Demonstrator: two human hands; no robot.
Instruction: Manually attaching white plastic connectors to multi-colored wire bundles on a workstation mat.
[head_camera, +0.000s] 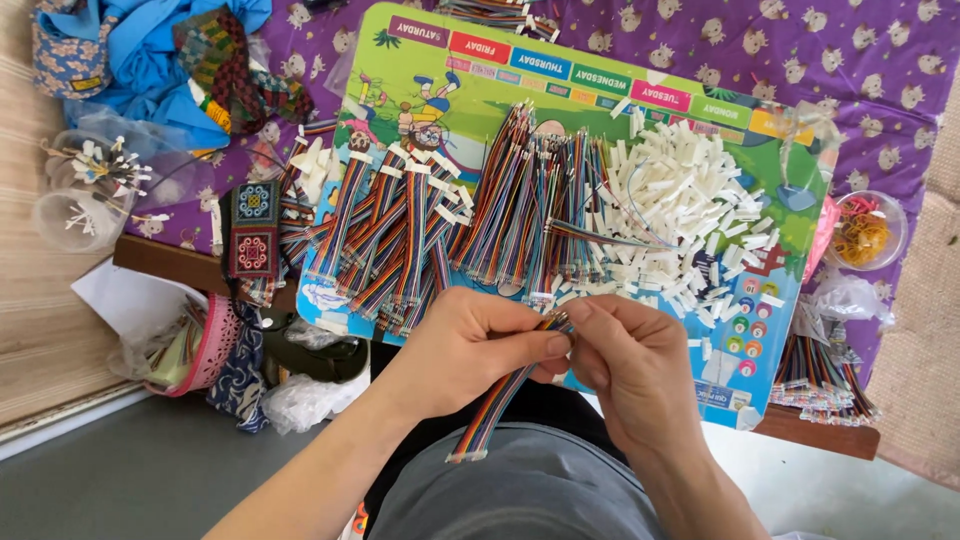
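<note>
My left hand (462, 345) and my right hand (628, 355) meet over my lap and both pinch one end of a multicoloured ribbon cable (497, 404). The cable hangs down to the left, ending in a small white connector near my grey shirt. Just beyond my hands lies a colourful picture board (700, 110). On it rest bundles of similar ribbon cables (450, 215) on the left and middle, and a heap of small white plastic connectors (680, 200) on the right.
A purple patterned cloth (880, 90) covers the table. A clear bowl of rubber bands (862, 232) sits at the right, more cable bundles (820, 375) at the lower right. Clear cups with wires (85, 190), blue fabric (160, 60) and a pink basket (205, 345) lie at the left.
</note>
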